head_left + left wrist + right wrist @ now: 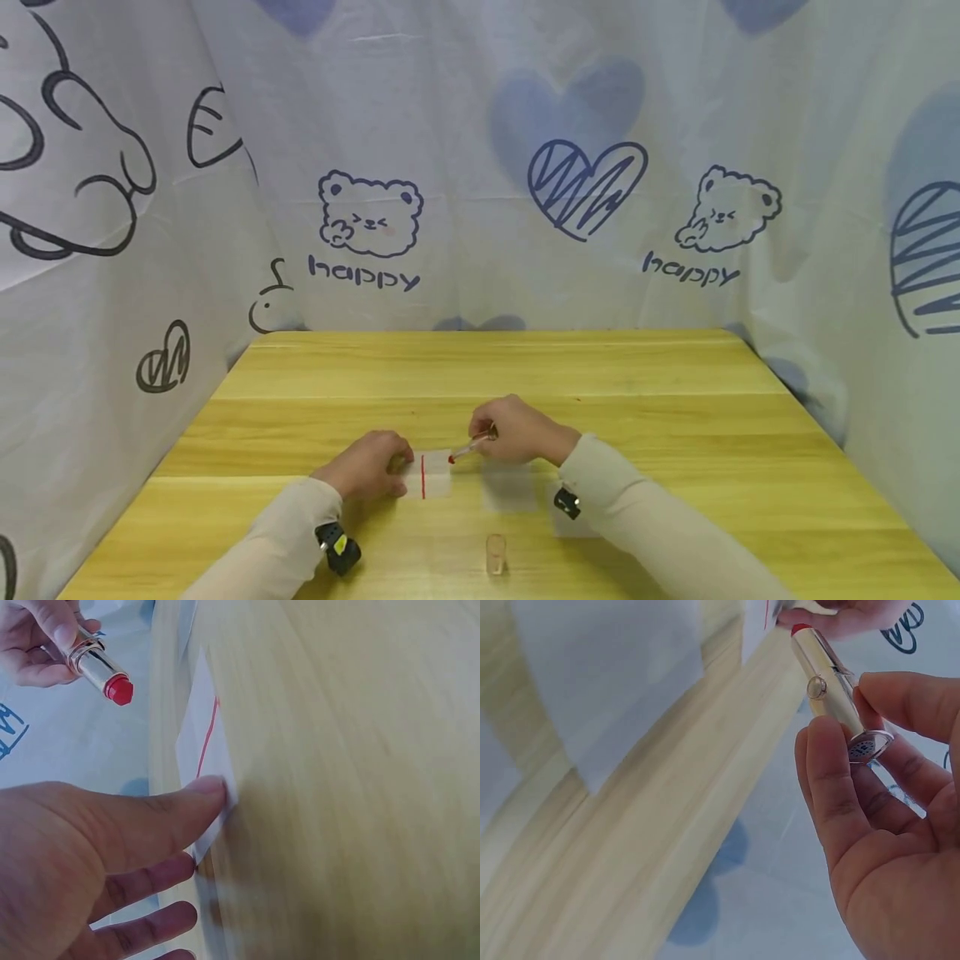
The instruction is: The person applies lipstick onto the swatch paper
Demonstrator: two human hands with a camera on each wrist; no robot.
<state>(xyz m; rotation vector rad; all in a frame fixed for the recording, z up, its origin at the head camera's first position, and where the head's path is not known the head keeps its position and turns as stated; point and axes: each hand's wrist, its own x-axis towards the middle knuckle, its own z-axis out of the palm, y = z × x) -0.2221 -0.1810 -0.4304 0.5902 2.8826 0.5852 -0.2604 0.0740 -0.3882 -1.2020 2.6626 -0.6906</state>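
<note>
I have the R hand (520, 430) pinching the lipstick (832, 703) btwn thumb & fingers; red tip points toward the L hand (363, 468). L hand: fingers apart, thumb touching the paper (438, 477) w/ 1 red line (423, 478). I see a 2nd sheet (510, 492) on the counter (420, 550), just nearside of R hand.

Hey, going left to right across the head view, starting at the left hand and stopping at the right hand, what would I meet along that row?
Left hand → red-lined white paper → lipstick → right hand.
</note>
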